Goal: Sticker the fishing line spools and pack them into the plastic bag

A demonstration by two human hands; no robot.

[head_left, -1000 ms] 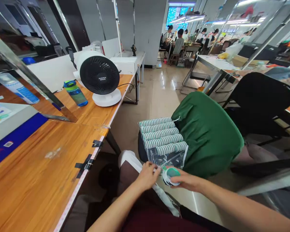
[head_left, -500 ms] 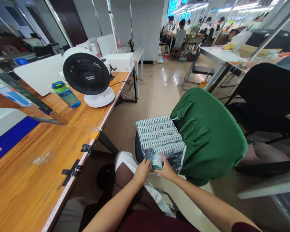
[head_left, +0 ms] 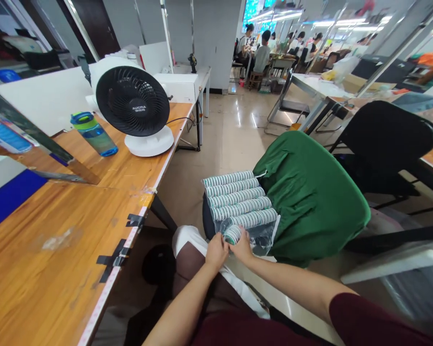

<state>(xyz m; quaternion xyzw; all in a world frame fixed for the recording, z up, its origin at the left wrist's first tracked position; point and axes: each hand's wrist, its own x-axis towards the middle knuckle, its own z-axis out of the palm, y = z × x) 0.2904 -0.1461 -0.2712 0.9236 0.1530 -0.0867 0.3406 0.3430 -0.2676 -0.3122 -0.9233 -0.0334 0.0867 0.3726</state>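
Observation:
Several rows of thin round white discs with green faces (head_left: 238, 196) lie side by side in a clear plastic bag (head_left: 262, 239) on the chair in front of my knees. At the bag's near end, a short stack of the same discs (head_left: 232, 233) is tilted with a green face towards me. My right hand (head_left: 242, 247) is wrapped round the right side of this stack. Fingers closed, my left hand (head_left: 217, 250) pinches the bag's edge at the stack's left. The fingertips of both hands nearly meet below the stack.
The chair's green cloth-covered backrest (head_left: 317, 202) rises on the right, with a black chair (head_left: 386, 144) behind it. Left is a wooden table (head_left: 94, 211) carrying a fan (head_left: 133, 103) and a blue bottle (head_left: 95, 134). People (head_left: 261, 55) sit at far tables.
The short stack has shifted slightly left and up towards the rows, and my hands have drawn closer together round it. The camera view has turned a little.

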